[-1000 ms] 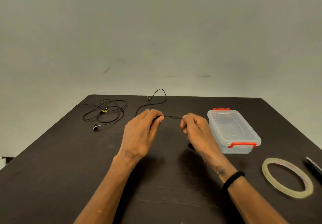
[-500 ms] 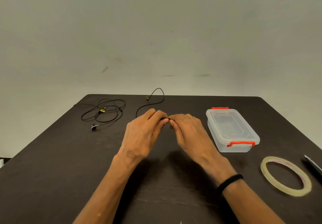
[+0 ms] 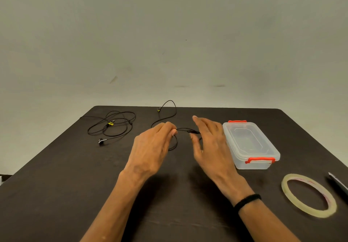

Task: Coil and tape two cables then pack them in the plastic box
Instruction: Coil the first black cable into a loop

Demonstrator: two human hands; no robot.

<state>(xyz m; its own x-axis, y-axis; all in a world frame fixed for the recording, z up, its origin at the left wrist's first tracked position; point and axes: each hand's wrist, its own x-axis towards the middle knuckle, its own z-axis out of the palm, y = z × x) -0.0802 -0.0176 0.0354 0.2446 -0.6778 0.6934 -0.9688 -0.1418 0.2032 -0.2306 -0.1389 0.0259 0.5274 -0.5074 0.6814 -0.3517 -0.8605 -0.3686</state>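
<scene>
My left hand [image 3: 150,151] pinches a thin black cable [image 3: 183,129] between thumb and fingertips, and a small loop of it hangs just below. From the pinch the cable runs right to a black plug beside my right hand [image 3: 212,147], whose fingers are spread and straight; I cannot see any grip on it. The far end of this cable curls toward the table's back edge. A second black cable [image 3: 113,126] with earbuds lies tangled at the back left. Right of my right hand stands the clear plastic box [image 3: 263,164] with red clips, its lid on.
A roll of clear tape [image 3: 310,210] lies flat at the front right of the dark table [image 3: 56,185]. A dark, thin tool [image 3: 339,185] pokes in at the right edge. A pale wall rises behind the table.
My hands met at the middle half a second ago. The right hand has since let go, spread its fingers and moved right. A small loop now hangs from the left hand.
</scene>
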